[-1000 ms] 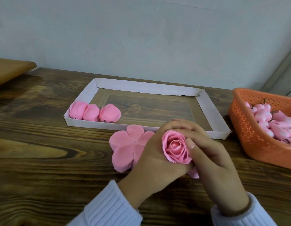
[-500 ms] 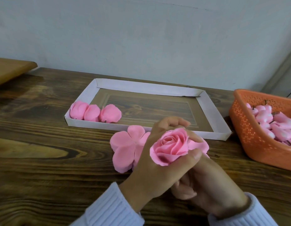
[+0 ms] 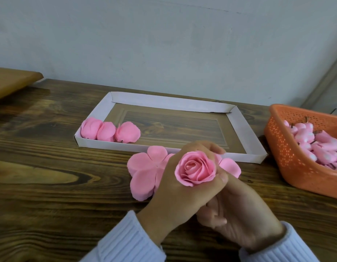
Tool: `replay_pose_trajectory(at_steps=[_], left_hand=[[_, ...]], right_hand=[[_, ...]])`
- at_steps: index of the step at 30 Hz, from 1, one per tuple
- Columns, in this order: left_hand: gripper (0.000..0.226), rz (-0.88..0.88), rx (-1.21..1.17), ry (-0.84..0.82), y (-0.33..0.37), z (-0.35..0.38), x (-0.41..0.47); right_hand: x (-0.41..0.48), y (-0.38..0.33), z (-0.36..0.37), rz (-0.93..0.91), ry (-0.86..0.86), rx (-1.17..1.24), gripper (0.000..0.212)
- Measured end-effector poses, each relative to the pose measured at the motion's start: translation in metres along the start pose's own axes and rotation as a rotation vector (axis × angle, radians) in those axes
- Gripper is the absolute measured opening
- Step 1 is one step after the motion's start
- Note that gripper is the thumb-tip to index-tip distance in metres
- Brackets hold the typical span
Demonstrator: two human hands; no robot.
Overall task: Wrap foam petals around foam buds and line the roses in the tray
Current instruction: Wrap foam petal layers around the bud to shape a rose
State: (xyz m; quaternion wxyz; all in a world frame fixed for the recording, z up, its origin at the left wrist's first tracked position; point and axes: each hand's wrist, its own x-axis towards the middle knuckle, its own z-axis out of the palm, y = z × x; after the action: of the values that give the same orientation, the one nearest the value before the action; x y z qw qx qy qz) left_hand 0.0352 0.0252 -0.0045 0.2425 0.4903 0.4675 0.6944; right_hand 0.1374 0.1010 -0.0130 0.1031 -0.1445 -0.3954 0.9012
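Note:
My left hand (image 3: 182, 193) grips a pink foam rose (image 3: 195, 171) from below, its open face turned up toward me. My right hand (image 3: 239, 216) sits under and behind the left hand with curled fingers at the base of the rose; what they hold is hidden. A stack of flat pink foam petal sheets (image 3: 145, 173) lies on the table just left of my hands, partly covered by them. Three finished roses (image 3: 111, 130) lie in a row at the left end of the white cardboard tray (image 3: 237, 129).
An orange perforated plastic basket (image 3: 288, 154) with several pink foam buds (image 3: 322, 146) stands at the right edge. A light wooden board (image 3: 10, 82) juts in at the far left. The dark wooden table (image 3: 50, 186) meets a grey wall behind the tray.
My right hand left the side of the rose and dropped beneath the left hand. The left hand turned the rose upward, and its outer petals have spread wider.

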Motion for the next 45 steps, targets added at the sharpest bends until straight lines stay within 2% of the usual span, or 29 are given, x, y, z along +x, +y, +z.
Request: replay_pose_trajectory(at_steps=[3, 6, 11, 14, 17, 20, 22, 25, 28, 31, 34, 38, 42, 43, 45], left_hand=[[0.016, -0.026, -0.044, 0.001, -0.0018, -0.0007, 0.0003], [0.027, 0.027, 0.023, -0.001, -0.0042, 0.0014, 0.0015], [0.024, 0.159, 0.105, 0.025, -0.0058, 0.0051, 0.003], [0.015, 0.124, 0.05, 0.059, -0.0048, 0.0048, 0.0021], [0.014, 0.051, -0.026, 0.058, -0.0024, 0.0048, 0.0], [0.017, 0.0, -0.075, 0.024, 0.0001, 0.005, -0.0008], [0.024, -0.01, -0.077, 0.003, 0.0001, 0.0054, -0.001], [0.021, 0.034, -0.071, -0.001, -0.0006, 0.006, -0.0004], [0.02, 0.092, -0.006, 0.031, -0.0017, 0.0062, 0.0005], [0.017, 0.026, -0.068, 0.034, -0.0014, 0.0061, -0.0004], [0.023, -0.007, -0.089, 0.015, -0.0006, 0.0065, -0.0014], [0.02, 0.03, -0.029, -0.002, 0.0016, 0.005, -0.0009], [0.016, 0.004, -0.04, 0.02, 0.0013, 0.0035, -0.0004], [0.016, -0.015, -0.051, 0.019, 0.0006, 0.0039, -0.0007], [0.016, -0.037, -0.069, 0.012, -0.0002, 0.0047, -0.001]], right_hand=[[0.0001, 0.0009, -0.0015, -0.036, -0.068, 0.013, 0.054], [0.0006, 0.003, 0.002, -0.083, -0.16, 0.028, 0.042], [0.0002, 0.0044, 0.0049, -0.198, -0.181, 0.051, 0.035], [0.0014, 0.0041, 0.0073, -0.261, -0.182, 0.027, 0.039], [0.0028, 0.0035, 0.0036, -0.201, -0.157, 0.03, 0.05], [0.004, 0.0015, 0.0037, -0.128, -0.144, 0.005, 0.043], [0.0038, 0.0031, 0.0002, -0.162, -0.112, -0.075, 0.033], [0.0017, 0.0037, 0.0024, -0.248, -0.202, -0.057, 0.029], [0.0018, 0.0009, 0.0036, -0.264, -0.223, -0.024, 0.03], [0.003, 0.0002, 0.004, -0.214, -0.217, 0.01, 0.031], [0.0024, 0.0026, 0.0025, -0.225, -0.162, -0.088, 0.03], [-0.001, 0.0021, 0.0017, -0.309, -0.151, -0.135, 0.043], [0.0013, 0.001, 0.0024, -0.269, -0.149, -0.063, 0.051], [0.0022, 0.0016, 0.0032, -0.243, -0.15, -0.079, 0.047], [0.0024, 0.0034, 0.0031, -0.223, -0.108, -0.168, 0.028]])
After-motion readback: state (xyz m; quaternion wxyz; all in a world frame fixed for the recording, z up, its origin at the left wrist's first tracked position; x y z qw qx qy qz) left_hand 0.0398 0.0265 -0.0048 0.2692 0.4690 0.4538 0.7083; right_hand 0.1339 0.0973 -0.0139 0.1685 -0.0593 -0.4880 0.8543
